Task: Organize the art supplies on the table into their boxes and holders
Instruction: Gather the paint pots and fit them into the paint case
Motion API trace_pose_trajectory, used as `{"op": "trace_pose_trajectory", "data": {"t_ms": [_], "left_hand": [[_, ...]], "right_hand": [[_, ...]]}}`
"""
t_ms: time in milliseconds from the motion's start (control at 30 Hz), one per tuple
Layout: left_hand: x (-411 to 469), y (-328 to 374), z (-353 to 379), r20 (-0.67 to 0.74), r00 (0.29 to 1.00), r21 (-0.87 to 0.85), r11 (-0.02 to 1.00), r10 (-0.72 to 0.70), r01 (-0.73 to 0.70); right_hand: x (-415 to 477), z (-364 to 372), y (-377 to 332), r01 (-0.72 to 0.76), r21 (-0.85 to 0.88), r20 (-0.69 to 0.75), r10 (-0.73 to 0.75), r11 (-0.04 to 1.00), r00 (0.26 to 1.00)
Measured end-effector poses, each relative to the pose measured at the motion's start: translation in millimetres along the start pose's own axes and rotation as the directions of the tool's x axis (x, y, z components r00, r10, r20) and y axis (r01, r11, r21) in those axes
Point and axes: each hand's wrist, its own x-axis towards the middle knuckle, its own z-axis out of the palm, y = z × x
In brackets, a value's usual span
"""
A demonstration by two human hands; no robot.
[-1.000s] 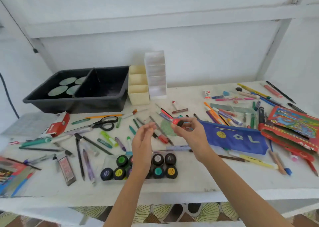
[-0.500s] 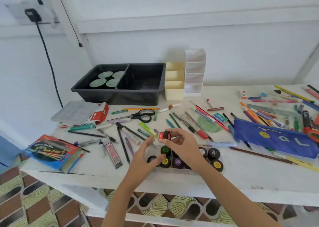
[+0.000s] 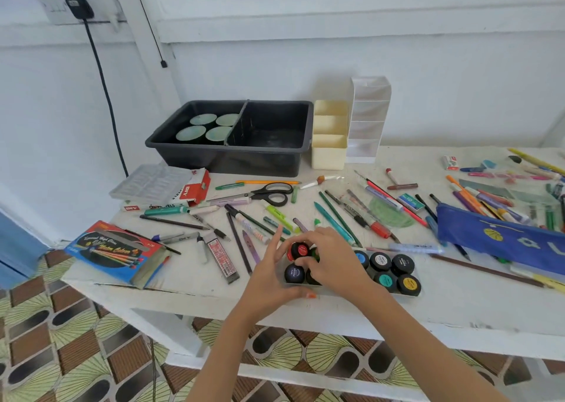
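The right hand [image 3: 330,261] pinches the sides of a round red-lidded black plastic paint pot [image 3: 298,251], probably light and slick; the left hand [image 3: 269,274], at its 9 o'clock, is straight-fingered.

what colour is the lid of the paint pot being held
Red: the paint pot shows its lid best in the head view.

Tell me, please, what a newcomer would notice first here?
Near the white table's front edge, the right hand grips a small black paint pot with a red lid at the left end of a clear tray of similar pots. Loose pens and pencils litter the tabletop, with a black plastic tub behind.
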Motion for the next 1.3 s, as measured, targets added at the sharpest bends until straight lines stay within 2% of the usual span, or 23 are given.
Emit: {"op": "trace_pose_trajectory", "data": {"t_ms": [200,367,467,567,700,767,833,933,1000,1067,1167,1300], "left_hand": [[0.7,-3.2,0.0,-0.041,0.999,0.035,0.999,0.029,-0.027],[2.0,-4.6,0.8,-0.043,0.999,-0.011,1.0,0.018,-0.018],[3.2,-6.4,1.2,-0.045,0.999,-0.023,1.0,0.019,-0.021],[4.1,-7.6,1.6,-0.048,0.999,-0.021,1.0,0.014,-0.015],[5.1,-7.5,1.9,-0.046,0.999,-0.026,1.0,0.013,-0.014],[4.8,-8.4,1.2,-0.044,0.999,-0.017,1.0,0.009,-0.01],[4.1,-9.8,1.6,-0.032,0.999,0.018,1.0,0.002,-0.002],[1.2,-5.8,2.1,-0.019,0.998,0.14,0.989,0.057,-0.053],[1.7,-3.4,1.1,-0.004,0.991,0.352,0.927,0.136,-0.126],[3.3,-1.6,-0.4,0.022,0.983,0.559,0.813,0.184,-0.165],[5.9,4.8,-2.2,0.068,0.985,0.749,0.644,0.16,-0.156],[3.6,21.5,0.2,0.087,0.994,0.801,0.588,0.074,-0.113]], "right_hand": [[3.9,-2.9,-11.6,0.149,-0.399,0.127,-0.106,0.905,0.986],[4.3,0.1,-12.5,0.186,-0.431,0.121,-0.148,0.883,0.982],[5.4,3.2,-9.9,0.138,-0.487,0.061,-0.124,0.862,0.99],[0.8,5.3,-14.6,0.152,-0.483,0.121,-0.106,0.862,0.987],[5.7,-3.0,-12.4,0.225,-0.494,0.164,-0.164,0.84,0.973],[6.4,-10.4,-8.4,0.228,-0.411,0.183,-0.165,0.883,0.969],[-0.7,-15.2,4.7,0.182,-0.208,0.156,-0.151,0.961,0.976],[-21.4,-22.7,29.4,0.045,0.082,-0.008,-0.045,0.996,0.999],[-36.8,-30.5,45.5,-0.026,0.1,-0.123,0.039,0.995,0.992],[-52.6,-38.8,55.9,-0.1,0.023,-0.153,0.102,0.995,0.983],[-73.5,-41.0,65.0,-0.192,-0.173,-0.062,0.184,0.966,0.981],[-82.5,-25.4,71.9,-0.167,-0.384,0.011,0.186,0.908,0.983]]}}
